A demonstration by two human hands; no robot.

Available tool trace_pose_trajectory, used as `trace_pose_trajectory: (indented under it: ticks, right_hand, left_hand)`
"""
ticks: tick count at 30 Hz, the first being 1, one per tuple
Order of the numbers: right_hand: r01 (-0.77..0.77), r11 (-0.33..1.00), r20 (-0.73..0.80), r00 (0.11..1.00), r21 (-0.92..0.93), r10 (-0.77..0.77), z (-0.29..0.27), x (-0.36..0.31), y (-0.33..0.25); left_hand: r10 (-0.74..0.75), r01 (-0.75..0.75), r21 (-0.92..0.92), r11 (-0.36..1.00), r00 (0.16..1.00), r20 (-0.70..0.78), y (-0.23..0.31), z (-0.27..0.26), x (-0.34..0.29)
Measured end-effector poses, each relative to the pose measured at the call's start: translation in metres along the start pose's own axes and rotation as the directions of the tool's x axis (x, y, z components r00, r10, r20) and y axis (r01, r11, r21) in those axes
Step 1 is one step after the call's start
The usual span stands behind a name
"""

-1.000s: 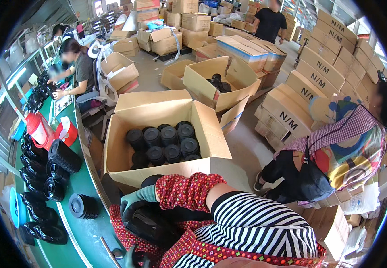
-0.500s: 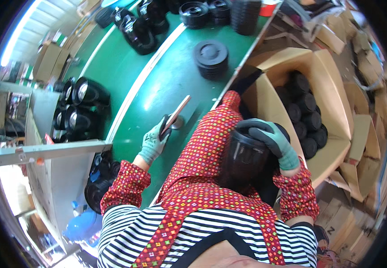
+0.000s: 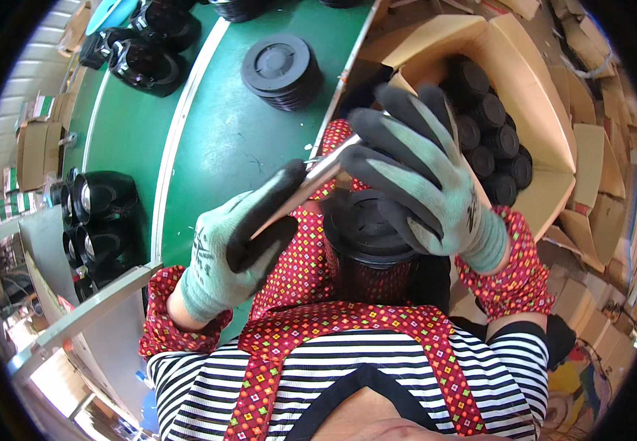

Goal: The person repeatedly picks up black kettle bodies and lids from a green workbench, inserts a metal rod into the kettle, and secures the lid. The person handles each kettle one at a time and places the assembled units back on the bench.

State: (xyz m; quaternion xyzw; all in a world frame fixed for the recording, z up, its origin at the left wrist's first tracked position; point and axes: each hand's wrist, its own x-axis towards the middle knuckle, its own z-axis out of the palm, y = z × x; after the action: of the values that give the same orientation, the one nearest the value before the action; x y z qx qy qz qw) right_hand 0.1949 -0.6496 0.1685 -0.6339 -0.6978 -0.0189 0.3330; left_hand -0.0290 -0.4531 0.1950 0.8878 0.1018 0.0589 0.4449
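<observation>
My left hand [image 3: 241, 246], in a green and black work glove, pinches a thin, flat, pale strip [image 3: 311, 180] seen nearly edge-on; its exact kind I cannot make out. At the strip's far end is my right hand [image 3: 421, 173], gloved alike, its fingers spread and partly covering that end. Below the right hand, a black round container [image 3: 362, 231] with a ridged lid-like top rests upright at my lap, partly hidden by the fingers. A stack of black round lids [image 3: 278, 66] stands on the green work surface [image 3: 219, 140] beyond my left hand.
An open cardboard box [image 3: 531, 88] on the right holds several black cylindrical pieces [image 3: 498, 143]. Glossy black housings [image 3: 105, 198] stand at the left, and others [image 3: 146, 66] lie at the far left. A metal rail [image 3: 87, 312] crosses beside my left arm.
My right hand has left the container's top and moved up to the strip. My left hand has brought the strip nearer to me. The view has shifted too.
</observation>
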Motion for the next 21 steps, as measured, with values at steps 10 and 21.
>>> trace_pose_trajectory:
  ticks: [10, 21]
  right_hand:
    - [-0.055, 0.66, -0.111, 0.972, 0.749, 0.208, 0.09, -0.036, 0.084]
    - [-0.189, 0.266, 0.11, 0.952, 0.945, 0.287, 0.078, -0.03, 0.033]
  left_hand:
    - [0.477, -0.456, -0.143, 0.879, 0.842, 0.25, 0.03, -0.002, 0.084]
    - [0.297, -0.42, 0.382, 0.823, 0.892, 0.342, 0.087, 0.119, 0.097]
